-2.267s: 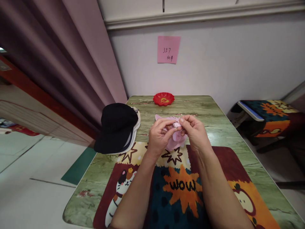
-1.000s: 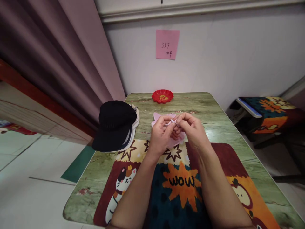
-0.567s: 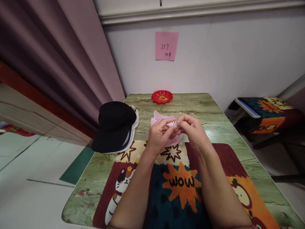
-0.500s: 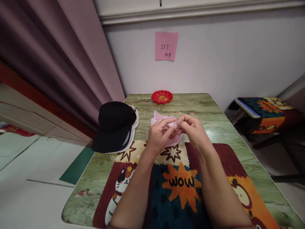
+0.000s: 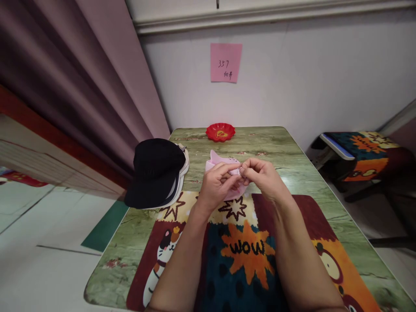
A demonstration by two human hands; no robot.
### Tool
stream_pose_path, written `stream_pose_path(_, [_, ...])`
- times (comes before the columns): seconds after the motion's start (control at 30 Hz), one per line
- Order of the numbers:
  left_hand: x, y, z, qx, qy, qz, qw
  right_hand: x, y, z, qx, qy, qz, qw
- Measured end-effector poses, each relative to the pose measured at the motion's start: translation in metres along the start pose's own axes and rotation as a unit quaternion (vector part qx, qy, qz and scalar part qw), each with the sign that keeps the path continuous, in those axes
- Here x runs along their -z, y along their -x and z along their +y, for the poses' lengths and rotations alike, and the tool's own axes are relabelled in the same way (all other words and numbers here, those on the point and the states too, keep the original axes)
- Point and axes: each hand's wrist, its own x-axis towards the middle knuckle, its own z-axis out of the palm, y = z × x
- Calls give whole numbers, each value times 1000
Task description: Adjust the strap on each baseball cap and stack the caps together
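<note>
A pink cap (image 5: 212,161) is held over the middle of the table, partly hidden behind my hands. My left hand (image 5: 217,184) has its fingers closed on a pale strap of the cap. At the strap's small metal buckle (image 5: 239,171), the fingertips of my right hand (image 5: 261,175) are pinched together. Both hands meet there, nearly touching. To their left lies a black cap (image 5: 156,171) stacked on lighter caps, brims toward the lower left.
A red scalloped dish (image 5: 220,132) sits near the back of the green wood-patterned table (image 5: 110,268). A colourful mat (image 5: 247,251) lies under my forearms. A pink note (image 5: 225,63) is on the wall. Beyond the table's right edge stands a covered stool (image 5: 364,151).
My fingers have shifted slightly at the buckle, and more of the pale strap shows between them. The caps on the left and the dish have not moved.
</note>
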Motion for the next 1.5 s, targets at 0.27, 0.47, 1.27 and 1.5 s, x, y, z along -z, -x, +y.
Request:
stream_pose_path(0.27, [3,0,0,-3,-1,-33,999,18,2,-2,-3,30,-75,997])
stream_pose_path(0.47, [4,1,0,19,11,-35,999,20,0,2,-20,-4,-66,998])
stream_pose_path(1.27, [-3,1,6,33,-32,44,998,6,-3,8,-8,-14,-22,1000])
stream_pose_path(1.5, [0,-1,9,118,83,41,989,3,-2,10,3,19,-27,999])
